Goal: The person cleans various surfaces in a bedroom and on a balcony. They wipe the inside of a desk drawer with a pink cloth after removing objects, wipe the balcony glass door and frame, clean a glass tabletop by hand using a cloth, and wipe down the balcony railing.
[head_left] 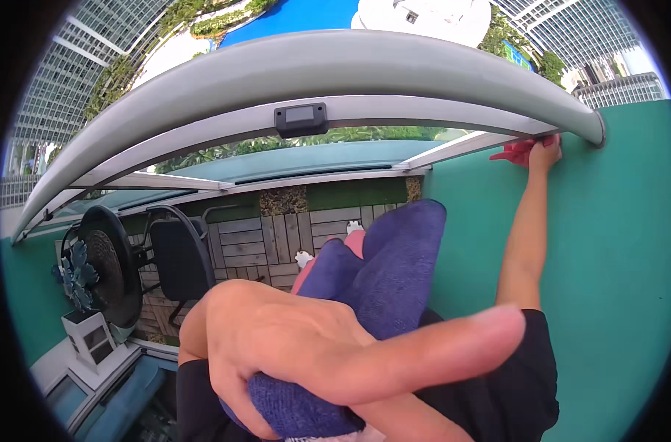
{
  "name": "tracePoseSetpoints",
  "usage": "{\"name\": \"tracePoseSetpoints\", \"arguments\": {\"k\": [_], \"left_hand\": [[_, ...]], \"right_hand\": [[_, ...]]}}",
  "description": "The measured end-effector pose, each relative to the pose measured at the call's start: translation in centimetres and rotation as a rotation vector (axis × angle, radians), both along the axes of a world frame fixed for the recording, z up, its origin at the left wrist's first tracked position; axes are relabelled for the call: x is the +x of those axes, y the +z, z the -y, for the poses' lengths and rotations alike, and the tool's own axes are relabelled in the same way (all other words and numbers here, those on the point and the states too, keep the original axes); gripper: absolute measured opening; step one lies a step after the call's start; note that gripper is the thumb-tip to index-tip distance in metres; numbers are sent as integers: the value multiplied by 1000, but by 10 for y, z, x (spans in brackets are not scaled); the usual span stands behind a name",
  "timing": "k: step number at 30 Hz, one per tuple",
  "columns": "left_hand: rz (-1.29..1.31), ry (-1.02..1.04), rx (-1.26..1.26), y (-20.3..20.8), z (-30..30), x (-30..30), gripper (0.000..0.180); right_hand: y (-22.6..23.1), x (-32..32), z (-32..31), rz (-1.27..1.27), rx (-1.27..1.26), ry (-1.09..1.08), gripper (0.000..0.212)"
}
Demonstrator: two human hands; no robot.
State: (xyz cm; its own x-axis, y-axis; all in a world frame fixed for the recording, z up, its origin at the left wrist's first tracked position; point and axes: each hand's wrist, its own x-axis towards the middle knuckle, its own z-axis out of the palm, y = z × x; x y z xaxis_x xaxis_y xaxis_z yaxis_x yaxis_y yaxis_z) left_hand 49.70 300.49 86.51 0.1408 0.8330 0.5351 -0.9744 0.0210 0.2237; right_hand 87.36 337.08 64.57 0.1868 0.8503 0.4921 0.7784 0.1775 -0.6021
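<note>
Close in front of me, my left hand is bent round bunched dark blue terry cloth, with one finger stretched out to the right. More blue fabric of the same look hangs beyond the hand, in front of my legs; whether it is one piece I cannot tell. My right arm reaches far out to the right. There my right hand grips a red cloth just under the right end of the thick grey handrail, close to the green wall. Its fingers are small and partly hidden.
A small black box is fixed under the handrail, above glass panels. At left stand a black chair, a round dark table and a white lantern. Wooden deck tiles cover the floor. A green wall bounds the right side.
</note>
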Motion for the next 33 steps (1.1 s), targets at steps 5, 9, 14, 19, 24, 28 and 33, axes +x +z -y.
{"name": "tracePoseSetpoints", "arguments": {"k": [5,9,14,19,24,28,33], "left_hand": [[8,114,170,-39,22,-31,43],[-123,337,175,-84,35,-39,35],[-376,340,479,-196,33,-79,70],[-731,468,-167,-362,71,-121,89],[-772,754,-488,-558,109,-174,88],[-763,854,-600,-649,138,-198,86],[-723,969,-592,-677,138,-225,84]], "right_hand": [[-39,-26,74,-759,-184,-57,31],[-59,-116,137,-947,104,139,31],[-144,-134,75,-701,152,389,51],[-210,-217,57,-352,647,378,66],[-236,-394,166,341,948,376,95],[-173,-546,253,535,1218,806,60],[-143,-677,284,110,934,1653,52]]}}
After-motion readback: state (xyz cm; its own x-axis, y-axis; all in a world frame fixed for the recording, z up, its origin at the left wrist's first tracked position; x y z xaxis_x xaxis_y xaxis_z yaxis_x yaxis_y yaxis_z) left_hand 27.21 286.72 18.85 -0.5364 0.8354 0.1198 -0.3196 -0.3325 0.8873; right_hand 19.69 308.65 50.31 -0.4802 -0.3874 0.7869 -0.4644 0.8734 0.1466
